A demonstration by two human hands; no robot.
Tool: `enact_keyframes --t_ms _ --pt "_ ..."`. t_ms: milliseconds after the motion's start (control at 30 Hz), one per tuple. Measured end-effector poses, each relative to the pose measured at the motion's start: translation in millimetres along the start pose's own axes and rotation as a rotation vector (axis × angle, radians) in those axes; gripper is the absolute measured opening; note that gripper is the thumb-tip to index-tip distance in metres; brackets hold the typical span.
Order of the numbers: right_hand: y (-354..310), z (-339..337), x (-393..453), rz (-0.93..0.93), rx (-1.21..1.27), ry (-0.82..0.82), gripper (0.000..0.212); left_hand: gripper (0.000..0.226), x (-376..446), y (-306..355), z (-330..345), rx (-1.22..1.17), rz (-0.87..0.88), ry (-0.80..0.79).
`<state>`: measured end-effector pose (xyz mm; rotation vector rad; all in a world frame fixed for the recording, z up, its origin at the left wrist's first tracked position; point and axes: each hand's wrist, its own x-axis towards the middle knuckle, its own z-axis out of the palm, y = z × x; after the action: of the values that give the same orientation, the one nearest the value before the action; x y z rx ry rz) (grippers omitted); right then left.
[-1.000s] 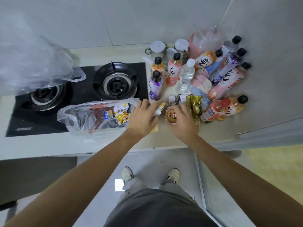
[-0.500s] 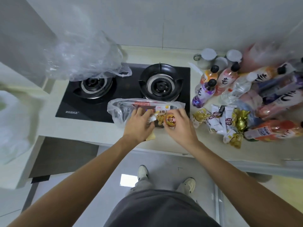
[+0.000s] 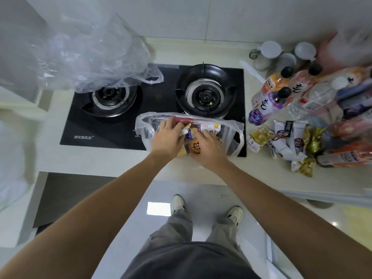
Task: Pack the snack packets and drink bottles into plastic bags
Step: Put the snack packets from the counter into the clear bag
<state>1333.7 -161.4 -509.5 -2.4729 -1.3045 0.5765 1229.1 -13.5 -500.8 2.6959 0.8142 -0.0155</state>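
Observation:
A clear plastic bag (image 3: pixel 233 135) lies on the counter at the front of the black gas stove, with several snack packets inside. My left hand (image 3: pixel 167 138) reaches into its mouth and grips a white snack packet (image 3: pixel 184 131). My right hand (image 3: pixel 207 148) holds a small round orange snack packet (image 3: pixel 195 147) at the bag's opening. A heap of loose snack packets (image 3: pixel 281 140) lies on the counter to the right. Behind it stand and lie several drink bottles (image 3: pixel 269 101) with black caps.
The black gas stove (image 3: pixel 112 125) has two burners. A crumpled clear bag (image 3: pixel 96 57) lies over the left burner. White-lidded jars (image 3: pixel 270 51) stand at the back wall. A white bag (image 3: pixel 10 158) hangs at the left edge. The counter's front edge (image 3: pixel 100 170) runs below my hands.
Both hands have carried the snack packets left from the heap to the bag, and the left hand is now inside its mouth. The camera has turned left with them.

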Motion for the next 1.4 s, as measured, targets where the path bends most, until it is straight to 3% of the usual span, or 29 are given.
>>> enact_keyframes --t_ms 333,567,800,1000,1133,1400 --pt "5 7 4 -0.001 -0.019 0.039 0.041 0.026 8 1 1 0.001 0.113 0.169" --pt "8 10 3 0.0 -0.017 0.064 0.034 0.044 15 -9 14 0.08 0.162 -0.1" --pt "12 12 2 0.008 -0.003 0.066 0.041 0.047 17 -8 10 0.187 0.158 -0.105" --pt "18 -3 -10 -0.062 0.038 0.168 0.028 0.049 -17 5 0 0.202 0.172 -0.041" --pt "30 -29 -27 -0.083 0.011 0.261 0.028 0.047 -32 29 -9 0.18 0.164 0.0" --pt "98 -79 -84 -0.059 0.003 0.437 0.022 0.044 -20 128 -5 0.1 0.318 0.069"
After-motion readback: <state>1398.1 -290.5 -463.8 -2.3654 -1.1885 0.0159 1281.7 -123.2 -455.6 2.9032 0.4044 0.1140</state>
